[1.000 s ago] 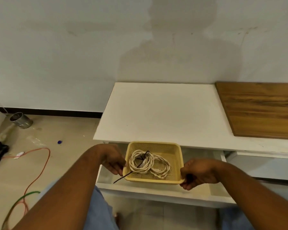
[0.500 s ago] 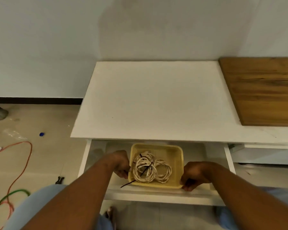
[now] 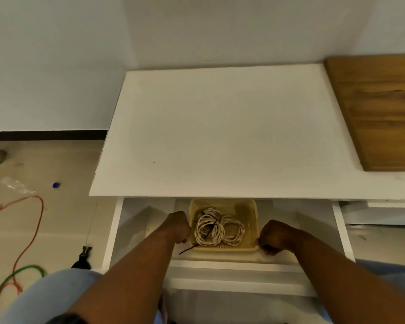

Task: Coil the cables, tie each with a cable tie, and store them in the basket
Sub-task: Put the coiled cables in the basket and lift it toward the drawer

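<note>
Holding a yellow basket [image 3: 227,248] by its sides, a person stood over an open white drawer [image 3: 232,265] beneath a white tabletop [image 3: 220,136]. The left hand [image 3: 177,228] was curled in a fist against the basket's left wall. The right hand [image 3: 275,236] was curled round its near right corner. The basket sat low inside the drawer, its far end tucked under the tabletop's front edge.

Two coils of white cables [image 3: 234,232] lay side by side in the basket, touching each other. A black cable tie [image 3: 209,230] crossed the left coil, and a thin black tail [image 3: 187,250] poked out past the basket's near left corner.

A wooden board [image 3: 379,113] lay on the tabletop's right side. On the floor to the left trailed an orange cord [image 3: 36,220] and a green cord [image 3: 31,268].
</note>
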